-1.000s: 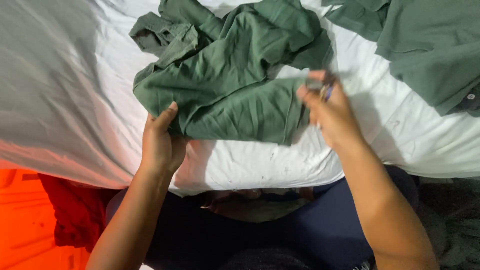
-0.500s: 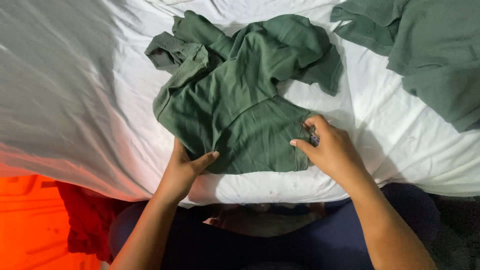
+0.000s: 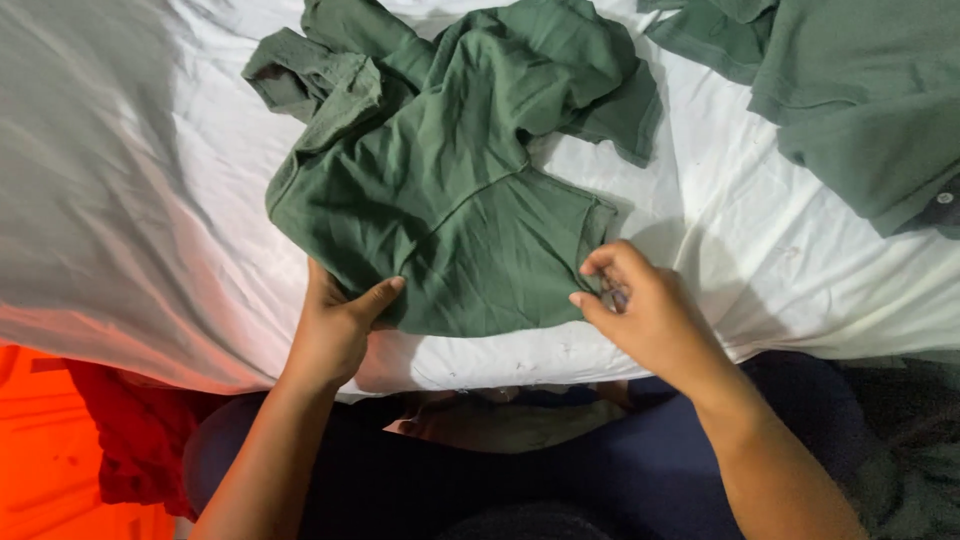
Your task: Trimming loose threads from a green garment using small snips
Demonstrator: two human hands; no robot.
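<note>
One green shirt (image 3: pixel 450 200) pinched by left hand (image 3: pixel 335 330) and right hand (image 3: pixel 640 310), white sheet (image 3: pixel 150 180) beneath, second green garment (image 3: pixel 860 100) beyond right hand

Camera: just one, worn on the person's head.
Where it looks from: above, at the near edge of a bed with a white sheet (image 3: pixel 790 260).
Which way it faces: down and a little forward, over the person's own lap.
How near: close; the left hand (image 3: pixel 335 330) and right hand (image 3: pixel 645 315) fill the lower middle.
Middle of the picture: a crumpled green shirt (image 3: pixel 450 210).
Top right corner: more green clothes (image 3: pixel 870 100), cut off by the edge.
Bottom left corner: orange cloth (image 3: pixel 50 450), low down.
Shared part: none, since there is only this one view.
</note>
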